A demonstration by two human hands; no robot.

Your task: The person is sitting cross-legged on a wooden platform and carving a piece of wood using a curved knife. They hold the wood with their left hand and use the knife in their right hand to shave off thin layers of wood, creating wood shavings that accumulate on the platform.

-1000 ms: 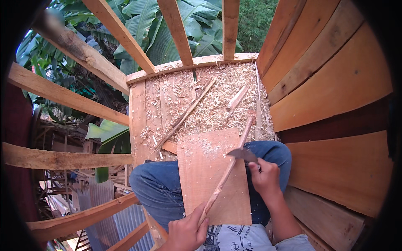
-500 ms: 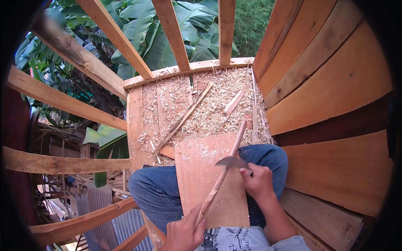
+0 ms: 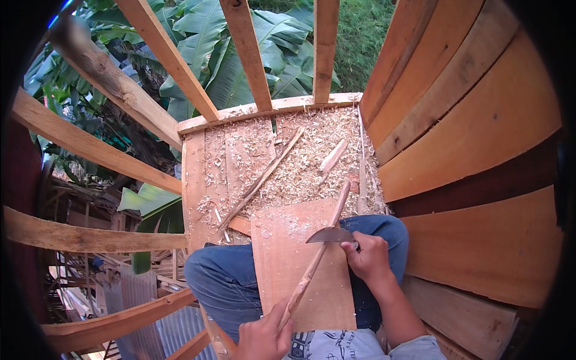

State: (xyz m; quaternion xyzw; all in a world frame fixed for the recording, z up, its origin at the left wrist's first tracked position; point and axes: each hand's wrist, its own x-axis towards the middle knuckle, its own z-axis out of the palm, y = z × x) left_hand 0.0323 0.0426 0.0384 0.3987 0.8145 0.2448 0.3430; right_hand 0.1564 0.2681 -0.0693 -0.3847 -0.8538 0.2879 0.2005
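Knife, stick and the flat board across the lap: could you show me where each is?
Knife (image 3: 330, 236): head view, on its curved blade.
Stick (image 3: 312, 267): head view, on its shaft, below the blade.
Board (image 3: 279, 264): head view, on its bare face.

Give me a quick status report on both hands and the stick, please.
Left hand gripping the stick by its near end. Right hand holding the knife across the stick. Wooden board beneath; wood shavings scattered ahead.
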